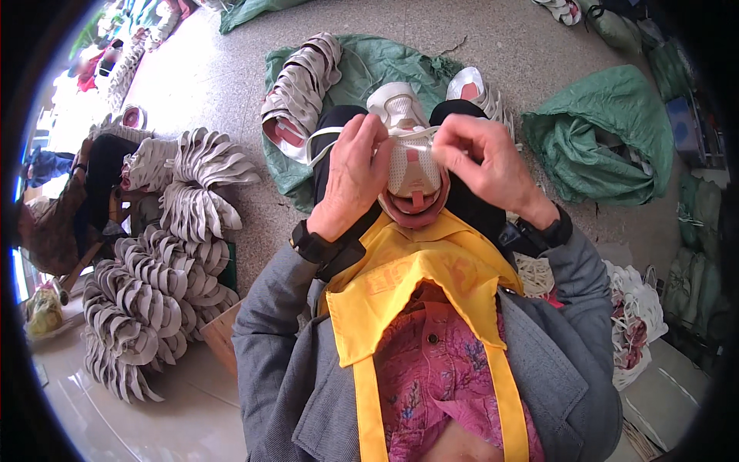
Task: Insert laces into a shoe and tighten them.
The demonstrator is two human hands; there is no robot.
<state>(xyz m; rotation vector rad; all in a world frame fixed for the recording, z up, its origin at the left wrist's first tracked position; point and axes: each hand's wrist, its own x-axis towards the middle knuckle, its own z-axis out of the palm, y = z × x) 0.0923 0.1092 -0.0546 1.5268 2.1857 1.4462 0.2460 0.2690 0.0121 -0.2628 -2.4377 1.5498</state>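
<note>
A white shoe upper (413,171) with a pinkish lining and a pink tab sits between my knees, its toe pointing away and its opening toward me. A white shoelace (320,137) runs across its front and loops out past my left hand (352,173). That hand is closed at the upper's left edge, with the lace between thumb and fingers. On the other side, my right hand (483,158) is raised, thumb and forefinger pinched at the lace by the upper's right edge. The exact grip of the right fingertips is partly hidden. A yellow apron (416,262) covers my lap.
Stacked white uppers (302,92) lie on a green sack (369,58) ahead, with more uppers (477,91) right of my knees. A bunched green sack (596,138) stands at right. Long rows of uppers (146,292) fill the left, near another person (54,219). White laces (535,276) lie at my right.
</note>
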